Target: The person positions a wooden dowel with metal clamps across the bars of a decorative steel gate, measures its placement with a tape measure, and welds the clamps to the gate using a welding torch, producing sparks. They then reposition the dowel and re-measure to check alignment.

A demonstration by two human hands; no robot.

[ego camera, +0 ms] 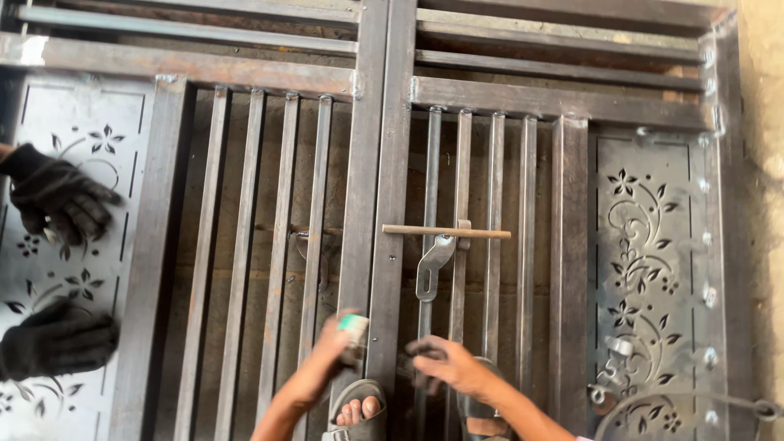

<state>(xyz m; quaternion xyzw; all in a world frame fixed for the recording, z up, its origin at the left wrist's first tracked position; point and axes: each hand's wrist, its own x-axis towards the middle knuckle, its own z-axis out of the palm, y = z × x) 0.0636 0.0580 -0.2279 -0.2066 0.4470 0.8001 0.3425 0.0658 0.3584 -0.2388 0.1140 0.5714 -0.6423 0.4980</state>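
A large grey steel double gate (392, 163) lay flat, its two central upright tubes meeting side by side. A rust-brown round bolt rod (446, 232) lay across the bars just right of those central tubes, and a grey slotted hasp plate (430, 265) hung from it. At the gate's right edge sat a grey cut-out sheet panel with flower and vine patterns (645, 269); a matching flowered panel (77, 245) filled the left edge. On that left panel rested a co-worker's two black knitted gloves (57, 204), one above the other. Grey sandals (359, 412) stood on the bars below the bolt rod.
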